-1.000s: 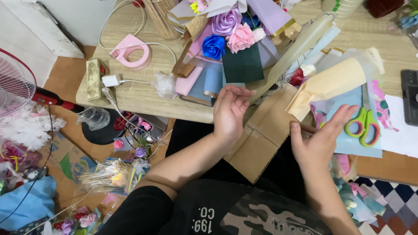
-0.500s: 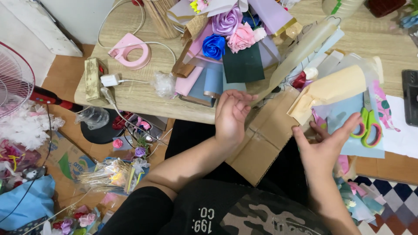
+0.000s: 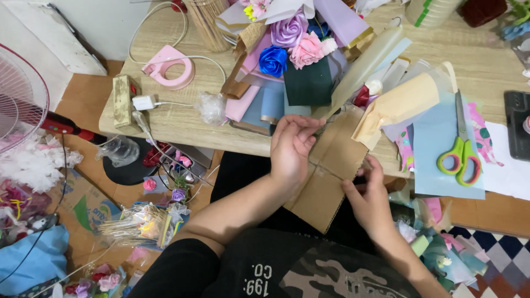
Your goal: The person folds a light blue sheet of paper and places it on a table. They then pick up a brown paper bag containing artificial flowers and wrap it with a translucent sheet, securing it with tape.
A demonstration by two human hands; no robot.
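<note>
Your left hand (image 3: 292, 146) and right hand (image 3: 369, 200) lay on cardboard (image 3: 331, 171) at desk (image 3: 182, 118) edge, fingers pinching thin thread between them. Cardboard likely light, stiff; thread fine, slippery, so pinch near ends. Scissors (image 3: 459, 154) lay right of cardboard.

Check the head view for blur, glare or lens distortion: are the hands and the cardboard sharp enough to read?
Head view: light is soft and even, shadows faint, no strong glare. The left hand and right hand are slightly soft, yet readable against the cardboard. The scissors are crisp. The table edge bows a little, a wide-lens effect, and the fan is cut by the frame.
</note>
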